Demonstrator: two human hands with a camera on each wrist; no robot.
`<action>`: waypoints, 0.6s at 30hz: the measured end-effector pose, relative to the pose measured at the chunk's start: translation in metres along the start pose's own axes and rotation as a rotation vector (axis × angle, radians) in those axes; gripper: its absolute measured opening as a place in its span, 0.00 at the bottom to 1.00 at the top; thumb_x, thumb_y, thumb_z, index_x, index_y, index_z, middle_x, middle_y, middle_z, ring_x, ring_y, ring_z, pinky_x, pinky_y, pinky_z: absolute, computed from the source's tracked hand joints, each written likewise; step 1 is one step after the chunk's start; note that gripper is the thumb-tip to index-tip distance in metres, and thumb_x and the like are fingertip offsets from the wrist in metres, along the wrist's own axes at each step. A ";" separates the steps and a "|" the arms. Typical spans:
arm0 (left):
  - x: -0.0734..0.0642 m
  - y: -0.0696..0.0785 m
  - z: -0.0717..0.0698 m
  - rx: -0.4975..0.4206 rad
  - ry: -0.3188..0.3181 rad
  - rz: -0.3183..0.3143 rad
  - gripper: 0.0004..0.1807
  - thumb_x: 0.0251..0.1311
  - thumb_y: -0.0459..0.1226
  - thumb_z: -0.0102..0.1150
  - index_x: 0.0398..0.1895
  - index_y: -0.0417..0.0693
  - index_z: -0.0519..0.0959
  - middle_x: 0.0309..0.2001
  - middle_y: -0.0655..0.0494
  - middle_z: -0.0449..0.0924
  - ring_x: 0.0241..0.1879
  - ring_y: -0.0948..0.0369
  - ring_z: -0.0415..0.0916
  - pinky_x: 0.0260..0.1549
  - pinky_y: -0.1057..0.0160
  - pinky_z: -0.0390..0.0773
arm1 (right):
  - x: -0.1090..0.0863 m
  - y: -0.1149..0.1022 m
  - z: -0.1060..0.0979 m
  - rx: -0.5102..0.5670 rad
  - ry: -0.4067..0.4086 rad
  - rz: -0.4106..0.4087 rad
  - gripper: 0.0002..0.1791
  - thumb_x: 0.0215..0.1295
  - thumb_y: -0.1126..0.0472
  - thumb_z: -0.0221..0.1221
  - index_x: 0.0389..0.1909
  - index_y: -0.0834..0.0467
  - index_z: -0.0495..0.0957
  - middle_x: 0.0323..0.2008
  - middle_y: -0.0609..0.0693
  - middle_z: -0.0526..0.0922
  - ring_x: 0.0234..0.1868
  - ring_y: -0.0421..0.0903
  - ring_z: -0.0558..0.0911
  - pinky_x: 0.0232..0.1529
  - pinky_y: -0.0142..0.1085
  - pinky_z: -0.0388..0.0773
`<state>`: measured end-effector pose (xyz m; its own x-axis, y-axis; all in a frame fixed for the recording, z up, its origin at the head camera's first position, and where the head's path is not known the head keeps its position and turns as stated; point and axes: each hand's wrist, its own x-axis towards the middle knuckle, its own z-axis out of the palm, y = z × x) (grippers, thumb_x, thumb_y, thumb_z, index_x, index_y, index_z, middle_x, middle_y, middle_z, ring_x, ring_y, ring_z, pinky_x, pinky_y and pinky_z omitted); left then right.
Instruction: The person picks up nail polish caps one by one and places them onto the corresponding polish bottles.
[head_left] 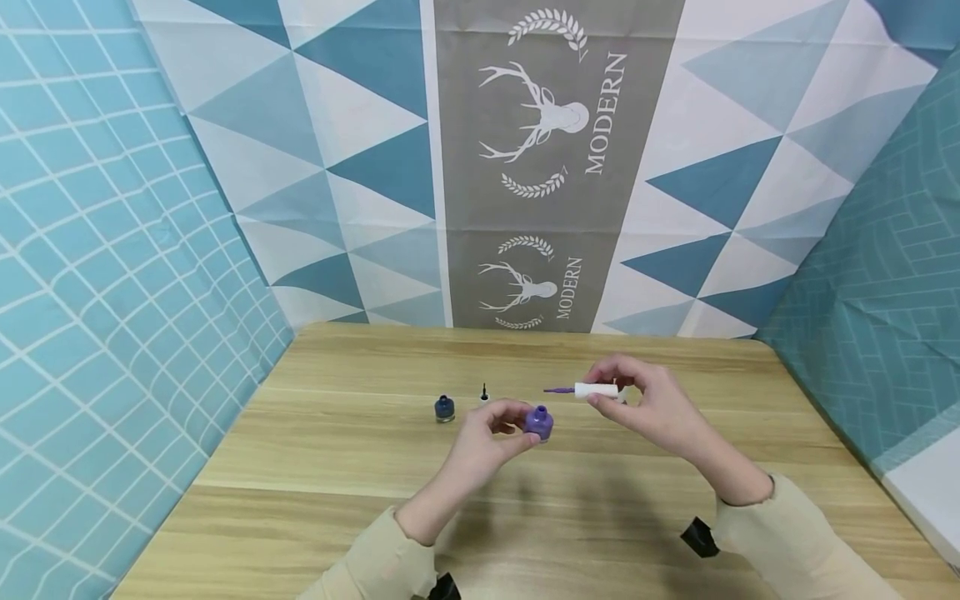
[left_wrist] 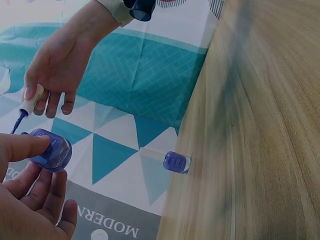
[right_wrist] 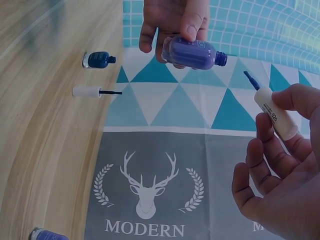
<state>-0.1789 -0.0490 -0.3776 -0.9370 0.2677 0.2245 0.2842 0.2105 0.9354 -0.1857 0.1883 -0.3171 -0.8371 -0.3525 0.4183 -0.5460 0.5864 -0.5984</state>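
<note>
- Left hand (head_left: 486, 437) pinches the rounded purple glass bottle (head_left: 538, 425), open neck (head_left: 541, 409) upward.
- Right hand (head_left: 652, 410) pinches the white cylindrical cap (head_left: 596, 390).
- Its slim purple-coated brush (head_left: 558, 390) points leftward, tip apart from and above the neck.

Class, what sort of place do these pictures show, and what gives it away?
Probably an indoor tabletop workspace, perhaps arranged for filming: a wood-grain table, creased patterned sheets hanging along three sides, and an open purple bottle, seemingly nail polish.
</note>
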 end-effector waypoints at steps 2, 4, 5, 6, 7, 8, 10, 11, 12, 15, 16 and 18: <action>0.000 -0.001 0.000 0.003 -0.002 0.002 0.15 0.49 0.30 0.68 0.43 0.41 0.81 0.40 0.49 0.82 0.40 0.58 0.76 0.43 0.60 0.76 | 0.000 0.000 0.000 0.005 -0.004 0.000 0.08 0.58 0.58 0.65 0.38 0.49 0.79 0.33 0.42 0.79 0.31 0.41 0.73 0.23 0.30 0.68; 0.000 -0.002 0.000 -0.005 -0.004 0.003 0.15 0.49 0.32 0.68 0.43 0.43 0.81 0.40 0.51 0.82 0.40 0.60 0.76 0.43 0.62 0.76 | 0.000 -0.001 0.000 0.010 -0.007 0.000 0.09 0.58 0.58 0.65 0.39 0.49 0.79 0.34 0.42 0.80 0.31 0.41 0.73 0.22 0.30 0.68; 0.000 -0.004 0.000 -0.007 -0.006 0.008 0.15 0.49 0.33 0.69 0.43 0.44 0.81 0.40 0.52 0.82 0.40 0.61 0.76 0.43 0.63 0.76 | 0.000 -0.001 0.000 0.010 -0.009 0.000 0.08 0.58 0.58 0.65 0.39 0.49 0.79 0.35 0.42 0.80 0.31 0.42 0.73 0.22 0.30 0.68; 0.000 -0.005 0.000 -0.013 -0.009 0.007 0.15 0.49 0.34 0.69 0.43 0.45 0.81 0.40 0.53 0.82 0.40 0.61 0.76 0.43 0.63 0.76 | 0.000 -0.002 -0.001 0.009 -0.011 0.001 0.08 0.58 0.58 0.65 0.39 0.48 0.79 0.35 0.43 0.80 0.32 0.42 0.73 0.21 0.30 0.68; 0.000 -0.005 0.000 -0.018 -0.011 0.008 0.15 0.49 0.34 0.69 0.43 0.46 0.81 0.40 0.54 0.82 0.40 0.61 0.76 0.43 0.63 0.76 | 0.000 -0.002 -0.001 0.009 -0.013 0.000 0.08 0.58 0.58 0.65 0.39 0.48 0.79 0.35 0.43 0.80 0.32 0.42 0.73 0.21 0.30 0.68; 0.000 -0.006 0.000 -0.022 -0.013 0.006 0.15 0.49 0.34 0.69 0.43 0.46 0.81 0.40 0.54 0.82 0.40 0.61 0.76 0.43 0.63 0.76 | 0.000 -0.002 -0.001 0.008 -0.015 0.000 0.08 0.58 0.58 0.65 0.39 0.48 0.79 0.36 0.43 0.81 0.32 0.42 0.73 0.21 0.30 0.67; 0.000 -0.006 0.000 -0.022 -0.016 0.008 0.15 0.50 0.34 0.69 0.43 0.46 0.81 0.40 0.55 0.82 0.40 0.61 0.76 0.43 0.63 0.76 | 0.000 -0.003 -0.001 0.005 -0.017 -0.004 0.08 0.58 0.58 0.65 0.39 0.48 0.79 0.36 0.42 0.81 0.32 0.41 0.73 0.21 0.30 0.67; 0.000 -0.006 0.000 -0.022 -0.017 0.009 0.15 0.50 0.34 0.68 0.43 0.47 0.81 0.40 0.55 0.82 0.40 0.61 0.76 0.43 0.63 0.76 | 0.000 -0.004 -0.001 0.004 -0.018 -0.009 0.08 0.58 0.58 0.65 0.39 0.48 0.79 0.36 0.42 0.81 0.32 0.41 0.73 0.21 0.30 0.67; 0.000 -0.005 0.000 -0.024 -0.018 0.009 0.15 0.50 0.34 0.68 0.43 0.47 0.81 0.40 0.56 0.82 0.40 0.61 0.76 0.43 0.63 0.76 | 0.000 -0.004 -0.001 0.004 -0.017 -0.016 0.08 0.58 0.58 0.65 0.38 0.48 0.79 0.35 0.42 0.81 0.32 0.41 0.73 0.21 0.30 0.67; 0.000 -0.006 0.000 -0.025 -0.020 0.014 0.15 0.50 0.34 0.69 0.43 0.48 0.82 0.40 0.56 0.82 0.40 0.61 0.76 0.43 0.62 0.76 | 0.000 -0.004 -0.001 0.003 -0.013 -0.045 0.09 0.57 0.60 0.65 0.38 0.47 0.79 0.35 0.41 0.81 0.31 0.41 0.73 0.22 0.30 0.67; 0.000 -0.006 0.000 -0.024 -0.020 0.014 0.15 0.50 0.34 0.69 0.43 0.48 0.82 0.40 0.56 0.82 0.40 0.61 0.76 0.44 0.62 0.76 | 0.000 -0.004 -0.001 0.005 -0.012 -0.054 0.09 0.57 0.60 0.65 0.38 0.47 0.79 0.34 0.41 0.81 0.31 0.41 0.73 0.22 0.30 0.67; 0.000 -0.007 0.000 -0.024 -0.021 0.010 0.15 0.50 0.34 0.69 0.43 0.48 0.82 0.40 0.56 0.82 0.41 0.61 0.75 0.44 0.62 0.75 | 0.000 -0.004 -0.001 0.006 -0.011 -0.072 0.09 0.57 0.61 0.66 0.38 0.47 0.79 0.34 0.40 0.80 0.30 0.42 0.74 0.22 0.30 0.68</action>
<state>-0.1808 -0.0502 -0.3838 -0.9297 0.2891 0.2280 0.2880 0.1849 0.9396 -0.1835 0.1871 -0.3138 -0.7961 -0.4014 0.4529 -0.6048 0.5549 -0.5712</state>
